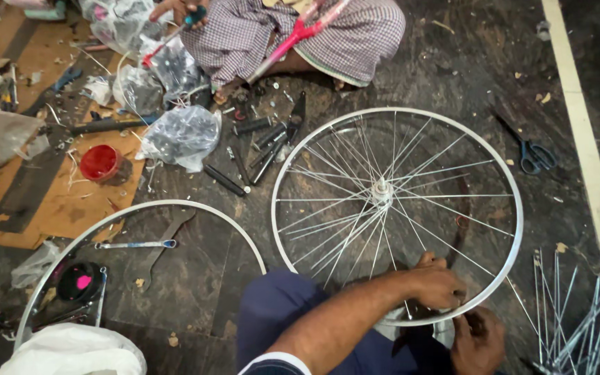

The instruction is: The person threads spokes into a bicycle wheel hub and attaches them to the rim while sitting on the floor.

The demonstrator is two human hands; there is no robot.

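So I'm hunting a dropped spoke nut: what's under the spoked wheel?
Through the spoked wheel only dark stone floor shows. The near rim is covered by the left hand and right hand, so nothing there can be checked.

The floor [196, 257] was dark, mottled stone, littered with scraps. A pale painted stripe [585, 139] ran along its right side, and a brown mat [50, 201] covered the left.

Left hand [437, 285] knuckles up, fingers curled, forearm stretched rightward; right hand [478, 338] just below, fingers bent, palm partly hidden.
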